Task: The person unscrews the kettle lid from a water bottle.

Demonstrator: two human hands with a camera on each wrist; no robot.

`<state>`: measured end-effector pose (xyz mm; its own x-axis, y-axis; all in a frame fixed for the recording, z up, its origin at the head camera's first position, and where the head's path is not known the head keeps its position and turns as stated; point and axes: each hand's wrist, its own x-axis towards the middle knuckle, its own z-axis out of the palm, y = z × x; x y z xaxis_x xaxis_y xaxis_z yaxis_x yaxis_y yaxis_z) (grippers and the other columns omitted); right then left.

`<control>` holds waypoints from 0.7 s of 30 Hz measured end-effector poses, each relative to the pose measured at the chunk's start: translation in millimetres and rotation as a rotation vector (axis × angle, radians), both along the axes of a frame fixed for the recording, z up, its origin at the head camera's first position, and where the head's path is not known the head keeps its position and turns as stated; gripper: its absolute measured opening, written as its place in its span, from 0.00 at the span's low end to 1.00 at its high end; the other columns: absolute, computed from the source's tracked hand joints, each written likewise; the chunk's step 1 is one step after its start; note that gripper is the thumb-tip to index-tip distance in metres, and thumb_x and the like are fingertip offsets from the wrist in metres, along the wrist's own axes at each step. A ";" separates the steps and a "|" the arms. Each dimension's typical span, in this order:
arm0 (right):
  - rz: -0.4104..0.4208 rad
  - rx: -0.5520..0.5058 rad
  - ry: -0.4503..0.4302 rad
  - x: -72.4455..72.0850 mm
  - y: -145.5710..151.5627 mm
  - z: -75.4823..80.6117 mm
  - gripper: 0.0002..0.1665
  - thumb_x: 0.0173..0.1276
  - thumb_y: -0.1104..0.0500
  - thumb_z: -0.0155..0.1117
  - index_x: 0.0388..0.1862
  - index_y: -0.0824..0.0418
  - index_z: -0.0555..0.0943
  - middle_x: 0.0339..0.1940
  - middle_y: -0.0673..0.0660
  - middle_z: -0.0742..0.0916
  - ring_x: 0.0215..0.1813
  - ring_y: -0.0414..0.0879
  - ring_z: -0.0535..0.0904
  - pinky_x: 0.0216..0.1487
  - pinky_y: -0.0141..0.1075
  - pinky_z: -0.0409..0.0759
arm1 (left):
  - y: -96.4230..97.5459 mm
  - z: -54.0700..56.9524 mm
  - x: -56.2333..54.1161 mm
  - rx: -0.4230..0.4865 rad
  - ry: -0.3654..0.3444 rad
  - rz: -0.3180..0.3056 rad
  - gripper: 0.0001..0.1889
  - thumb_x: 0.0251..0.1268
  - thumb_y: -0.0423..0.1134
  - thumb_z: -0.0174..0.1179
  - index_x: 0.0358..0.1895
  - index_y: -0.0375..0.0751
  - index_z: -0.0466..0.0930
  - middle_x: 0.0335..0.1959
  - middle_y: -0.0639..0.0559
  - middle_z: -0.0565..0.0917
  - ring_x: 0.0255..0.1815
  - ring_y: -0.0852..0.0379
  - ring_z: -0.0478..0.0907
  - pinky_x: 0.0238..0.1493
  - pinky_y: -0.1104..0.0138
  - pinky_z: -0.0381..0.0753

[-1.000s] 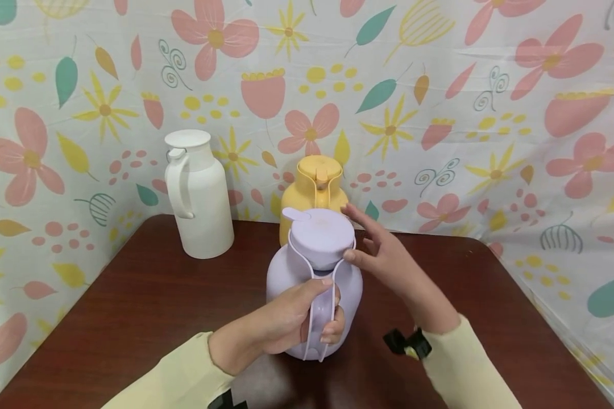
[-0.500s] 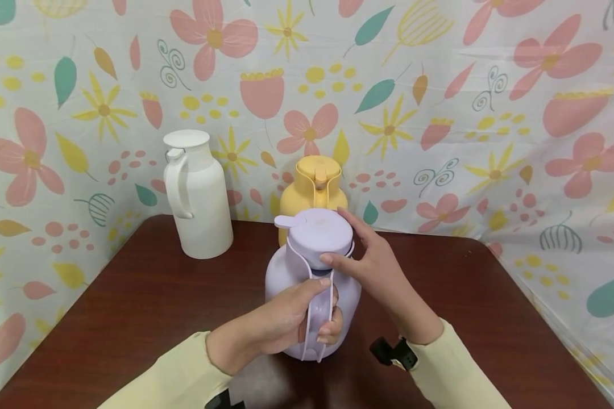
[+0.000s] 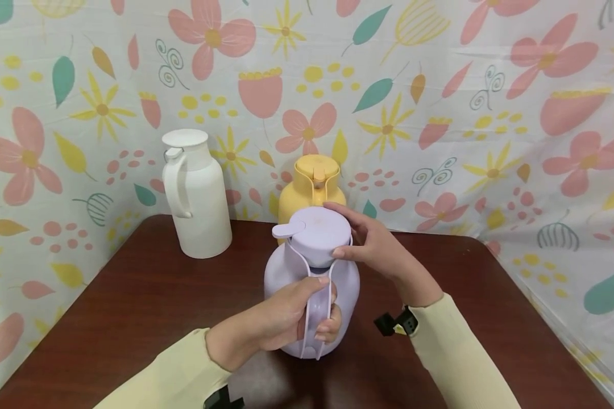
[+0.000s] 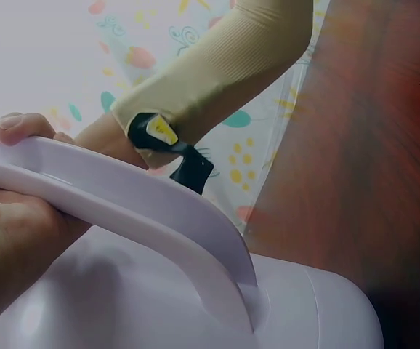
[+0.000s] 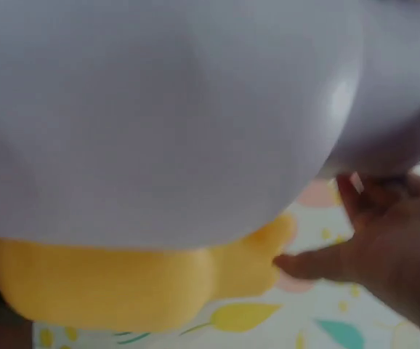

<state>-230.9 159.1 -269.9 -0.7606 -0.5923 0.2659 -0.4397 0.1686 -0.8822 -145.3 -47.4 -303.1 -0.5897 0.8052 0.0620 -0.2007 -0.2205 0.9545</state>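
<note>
A lilac thermos jug point(image 3: 276, 278) stands upright at the middle of the table. My left hand point(image 3: 286, 318) grips its handle point(image 4: 144, 218), thumb on top and fingers wrapped round from the far side. On the jug's neck sits a round lilac lid point(image 3: 319, 227), its tab pointing left. A dark gap shows under the lid's front edge. My right hand point(image 3: 373, 241) holds the lid from the right, thumb at the front and index finger along the back rim. In the right wrist view, the jug's body fills most of the picture, with the right hand point(image 5: 392, 240) by the lid.
Close behind the lilac jug stands a yellow thermos jug point(image 3: 307, 190), partly hidden by it. A white thermos jug point(image 3: 199, 199) is at the back left. The dark wooden table point(image 3: 148, 295) meets a flower-print curtain point(image 3: 440, 113) behind and at both sides.
My right hand has moved left, closing in on the lid. The lid has turned counterclockwise, its tab swinging toward me. My left hand keeps its grip on the handle.
</note>
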 end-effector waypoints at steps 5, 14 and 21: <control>0.160 -0.005 -0.051 -17.7 4.8 1.6 0.60 0.62 0.44 0.77 0.81 0.68 0.56 0.65 0.47 0.79 0.59 0.35 0.79 0.55 0.29 0.81 | -0.4 -0.8 0.4 0.003 0.011 -0.005 0.18 0.81 0.47 0.27 0.32 0.46 0.60 0.19 0.60 0.68 0.23 0.63 0.65 0.36 0.70 0.69; 0.354 0.095 -0.143 -40.6 13.4 15.7 0.54 0.63 0.46 0.76 0.82 0.54 0.59 0.70 0.44 0.75 0.65 0.38 0.76 0.62 0.32 0.79 | -1.1 -1.0 -0.2 0.015 0.016 -0.010 0.18 0.81 0.47 0.28 0.32 0.45 0.60 0.19 0.60 0.68 0.23 0.62 0.65 0.35 0.71 0.69; 0.495 0.132 -0.155 -55.4 14.0 25.5 0.53 0.63 0.49 0.76 0.81 0.57 0.60 0.69 0.42 0.77 0.67 0.37 0.75 0.66 0.30 0.77 | 0.6 0.2 -0.3 -0.013 -0.009 0.000 0.18 0.81 0.47 0.28 0.31 0.44 0.60 0.19 0.59 0.69 0.23 0.62 0.65 0.35 0.70 0.69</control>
